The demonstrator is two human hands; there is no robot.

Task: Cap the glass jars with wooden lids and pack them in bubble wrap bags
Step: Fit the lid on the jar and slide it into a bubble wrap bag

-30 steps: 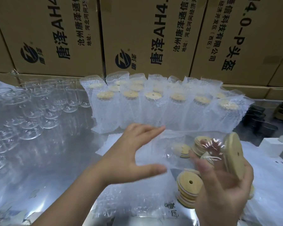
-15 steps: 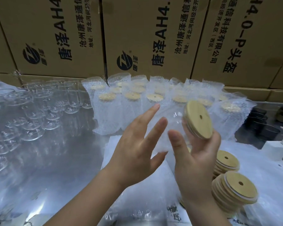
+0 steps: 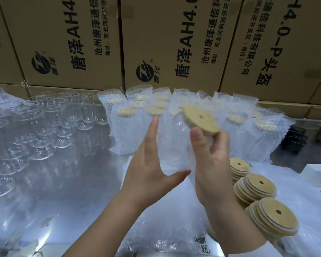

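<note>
The right hand (image 3: 211,164) pinches a wooden lid (image 3: 200,117) by its rim, tilted over the mouth of a clear glass jar (image 3: 172,145). The left hand (image 3: 146,167), fingers straight and spread, cradles the jar's left side with the thumb beneath. A lid this tilted may seat crooked, and pressing it could make the slick jar slip onto the bench (image 3: 72,182).

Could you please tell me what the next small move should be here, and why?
Probably lower the left hand to the flat bubble wrap bags and lift one. The right hand grips a glass jar that already looks capped with a wooden lid, tilted in the air, with no bag clearly round it, unlike the bagged jars standing behind.
</note>
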